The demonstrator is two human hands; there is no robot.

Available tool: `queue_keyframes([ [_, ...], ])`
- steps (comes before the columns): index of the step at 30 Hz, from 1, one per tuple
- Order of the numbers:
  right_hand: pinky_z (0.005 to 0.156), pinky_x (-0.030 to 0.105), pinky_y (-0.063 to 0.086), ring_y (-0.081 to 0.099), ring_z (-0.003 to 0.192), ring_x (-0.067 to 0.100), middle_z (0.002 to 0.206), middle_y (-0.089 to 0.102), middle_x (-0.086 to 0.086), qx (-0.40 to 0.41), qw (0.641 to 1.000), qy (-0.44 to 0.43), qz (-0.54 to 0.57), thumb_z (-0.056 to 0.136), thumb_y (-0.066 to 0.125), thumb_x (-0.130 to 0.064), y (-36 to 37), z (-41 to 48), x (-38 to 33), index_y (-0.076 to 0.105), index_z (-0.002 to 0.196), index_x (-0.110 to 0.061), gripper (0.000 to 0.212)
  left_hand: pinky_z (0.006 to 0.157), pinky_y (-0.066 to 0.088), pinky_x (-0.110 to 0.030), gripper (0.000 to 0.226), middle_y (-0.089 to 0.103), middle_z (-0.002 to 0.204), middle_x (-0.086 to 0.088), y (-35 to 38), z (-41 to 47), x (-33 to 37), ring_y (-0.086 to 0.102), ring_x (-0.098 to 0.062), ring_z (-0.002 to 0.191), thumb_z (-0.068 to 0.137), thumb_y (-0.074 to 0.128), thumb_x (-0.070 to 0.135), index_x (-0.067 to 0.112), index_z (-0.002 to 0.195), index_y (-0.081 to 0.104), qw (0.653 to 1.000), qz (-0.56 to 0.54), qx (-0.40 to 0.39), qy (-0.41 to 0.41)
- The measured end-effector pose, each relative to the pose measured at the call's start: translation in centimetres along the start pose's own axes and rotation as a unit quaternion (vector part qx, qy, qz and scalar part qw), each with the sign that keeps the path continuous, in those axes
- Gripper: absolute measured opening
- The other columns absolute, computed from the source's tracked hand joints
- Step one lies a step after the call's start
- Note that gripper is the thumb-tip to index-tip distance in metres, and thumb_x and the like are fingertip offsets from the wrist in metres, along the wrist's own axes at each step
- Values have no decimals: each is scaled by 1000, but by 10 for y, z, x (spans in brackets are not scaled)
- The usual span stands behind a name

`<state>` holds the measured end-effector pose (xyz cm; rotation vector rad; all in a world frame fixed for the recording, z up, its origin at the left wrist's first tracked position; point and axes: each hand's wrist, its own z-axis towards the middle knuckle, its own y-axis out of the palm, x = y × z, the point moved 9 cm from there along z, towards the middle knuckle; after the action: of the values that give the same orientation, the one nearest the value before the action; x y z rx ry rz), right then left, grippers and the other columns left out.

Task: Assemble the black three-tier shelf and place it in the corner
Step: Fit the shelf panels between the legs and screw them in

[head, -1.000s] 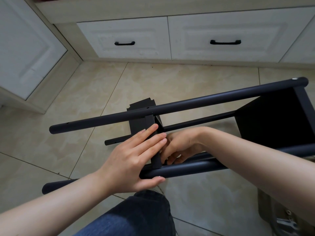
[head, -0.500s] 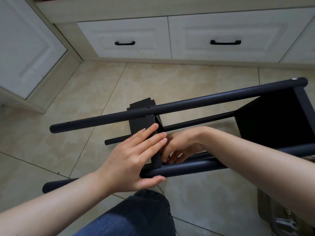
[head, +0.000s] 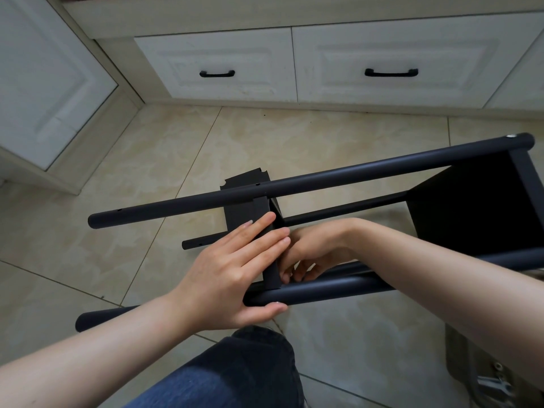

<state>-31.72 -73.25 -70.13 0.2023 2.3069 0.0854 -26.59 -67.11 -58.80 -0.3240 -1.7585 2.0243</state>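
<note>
Glossy beige marble-look floor (head: 323, 142) tiles fill the middle. White panelled drawers (head: 235, 51) with curved black bar handles (head: 217, 73) stand at 12 o'clock. The matte black shelf (head: 471, 210) lies on its side on the floor, its round tube poles (head: 338, 178) running from 9 to 3 o'clock, with the flat end tier (head: 485, 231) at 3. At centre a middle tier (head: 248, 212) with notched corners stands between the poles. The left hand (head: 223, 275) lays straight fingers (head: 259, 228) flat on it, thumb under the near pole (head: 329, 287). The right hand (head: 315, 248) curls its fingers behind it; I cannot tell what they hold.

Slight finger shift on right hand (head: 315, 248) beside shelf panel (head: 247, 214).
</note>
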Motion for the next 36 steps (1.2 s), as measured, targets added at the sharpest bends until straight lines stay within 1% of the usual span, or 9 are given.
queue_keyframes([
  [3,82,29,50,61,86,16,90,66,6,-12,999,-32,13,90,62,-6,1,0,-5,68,93,-11,9,116,40,-49,80,48,153,-7,0,0,0,31,-29,151,87,67,60,4,143,54,1000,0,0,-1],
  [8,75,26,50,61,79,14,79,67,2,-16,999,-34,12,88,63,-5,2,1,-6,69,84,-15,11,117,38,-48,81,47,153,-7,0,0,-1,30,-29,151,88,66,61,4,144,53,1000,1,0,0],
  [13,83,30,47,59,89,18,97,63,10,-34,999,-31,8,90,64,-6,3,-2,-6,67,99,-9,10,117,38,-48,81,48,153,-7,1,0,-1,30,-28,151,87,67,61,4,143,54,1000,2,0,-2],
  [17,79,28,47,58,82,16,85,64,4,-27,999,-34,2,92,61,-6,3,-2,-7,67,91,-12,9,118,37,-47,81,48,153,-7,1,-1,-1,30,-28,151,88,65,62,4,143,53,1000,2,0,-3],
  [21,77,27,49,59,78,14,85,63,4,-26,999,-33,-1,95,57,-6,5,-1,-7,65,98,-9,9,120,34,-46,82,47,154,-7,2,0,-1,29,-27,152,88,65,63,5,144,52,1000,6,-4,-1],
  [26,90,35,50,60,92,22,102,65,12,-6,999,-44,-10,91,63,-6,1,-2,-8,64,115,0,25,120,35,-45,81,48,153,-6,2,0,-2,29,-27,152,87,65,63,5,143,54,1000,5,-5,-3],
  [29,89,35,51,63,92,22,99,67,10,-15,998,-54,10,90,63,-4,4,-3,-10,66,110,-5,20,119,36,-46,80,48,152,-5,1,1,-3,30,-26,151,86,65,63,6,142,56,1000,7,-6,-6],
  [33,96,39,50,63,100,26,110,65,16,-1,999,-43,18,92,62,-4,3,-6,-9,60,124,2,33,118,37,-46,80,49,152,-4,0,2,-3,30,-26,151,85,66,63,7,141,57,1000,11,-7,-7],
  [36,99,41,49,62,99,26,111,64,20,18,999,-36,15,92,62,-4,3,-9,-8,59,126,4,35,117,38,-46,80,47,154,-4,-1,2,-3,29,-25,152,85,67,63,8,142,56,1000,8,-10,-7],
])
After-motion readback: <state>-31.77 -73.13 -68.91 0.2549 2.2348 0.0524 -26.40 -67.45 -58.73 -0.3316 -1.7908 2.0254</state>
